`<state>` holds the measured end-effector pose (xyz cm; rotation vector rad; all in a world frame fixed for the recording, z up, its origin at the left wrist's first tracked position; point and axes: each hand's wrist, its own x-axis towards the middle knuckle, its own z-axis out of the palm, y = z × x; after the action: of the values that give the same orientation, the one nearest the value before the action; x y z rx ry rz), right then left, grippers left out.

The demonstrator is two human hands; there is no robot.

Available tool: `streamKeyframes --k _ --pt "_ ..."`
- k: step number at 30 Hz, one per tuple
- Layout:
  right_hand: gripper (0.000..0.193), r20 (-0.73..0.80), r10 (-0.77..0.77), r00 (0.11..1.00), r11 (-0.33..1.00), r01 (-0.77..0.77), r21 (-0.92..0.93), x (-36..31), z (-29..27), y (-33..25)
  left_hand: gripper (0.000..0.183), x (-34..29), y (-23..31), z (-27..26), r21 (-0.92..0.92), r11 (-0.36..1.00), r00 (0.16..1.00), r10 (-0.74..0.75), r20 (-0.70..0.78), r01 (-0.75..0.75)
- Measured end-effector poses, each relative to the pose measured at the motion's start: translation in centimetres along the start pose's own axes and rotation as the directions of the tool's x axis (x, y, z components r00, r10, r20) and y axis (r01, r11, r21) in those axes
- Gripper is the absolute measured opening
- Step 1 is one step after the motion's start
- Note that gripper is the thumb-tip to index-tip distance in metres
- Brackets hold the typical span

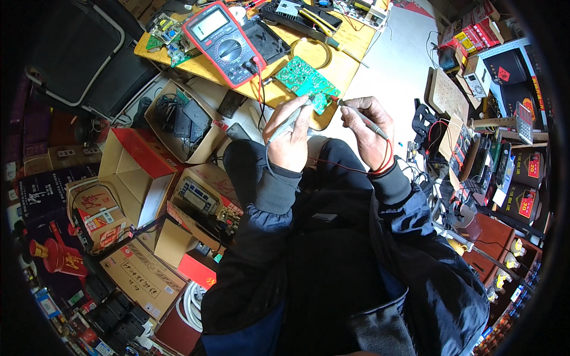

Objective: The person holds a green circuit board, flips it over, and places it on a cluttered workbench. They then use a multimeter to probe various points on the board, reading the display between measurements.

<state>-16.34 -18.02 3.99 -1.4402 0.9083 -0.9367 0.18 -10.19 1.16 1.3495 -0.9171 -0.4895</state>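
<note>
A green circuit board (300,76), solder side up, lies at the near edge of the wooden table. My left hand (287,135) is closed around a grey test probe (286,124), its tip end at the board's near part. From the right, my right hand (373,132) pinches a second grey probe (369,123), pointed at the board's near right corner. A red lead (387,155) runs down past my right wrist. Whether either tip touches the board is too small to tell. Behind my left hand rests a red-rimmed multimeter (223,43) with its leads plugged in.
The yellow wooden table (354,70) also carries a tape roll (325,54), a screwdriver (348,53), a black plastic tray (268,43) and loose circuit boards (168,34). Open cardboard boxes (178,121) stand at left. A folding chair (83,59) is at far left; cluttered shelves line the right.
</note>
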Motion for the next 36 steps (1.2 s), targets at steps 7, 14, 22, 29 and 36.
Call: streamKeyframes --k 7,14,22,29,36 --pt "0.017 -0.031 -0.01 0.999 1.0 0.009 -0.018 0.23 -0.12 0.01 0.021 -0.06 -0.09 0.05 -0.03 0.999 0.999 -0.038 -0.002 0.038" --pt "0.017 0.009 -0.005 1.0 1.0 0.005 -0.01 0.18 0.02 -0.11 0.021 -0.07 -0.04 0.03 -0.028 0.999 0.999 -0.037 -0.001 0.037" --pt "0.016 -0.013 0.002 1.0 1.0 -0.002 -0.004 0.17 0.09 -0.13 0.02 -0.03 -0.16 0.03 -0.013 1.0 1.0 -0.008 -0.005 0.008" --pt "0.016 -0.021 -0.009 1.0 1.0 0.009 0.01 0.17 0.1 0.06 0.02 0.01 -0.12 0.04 0.008 1.0 1.0 0.006 -0.003 -0.006" --pt "0.016 -0.001 -0.01 1.0 1.0 0.01 -0.01 0.11 -0.09 0.01 0.019 -0.03 0.14 -0.06 0.012 1.0 1.0 0.003 0.001 -0.003"
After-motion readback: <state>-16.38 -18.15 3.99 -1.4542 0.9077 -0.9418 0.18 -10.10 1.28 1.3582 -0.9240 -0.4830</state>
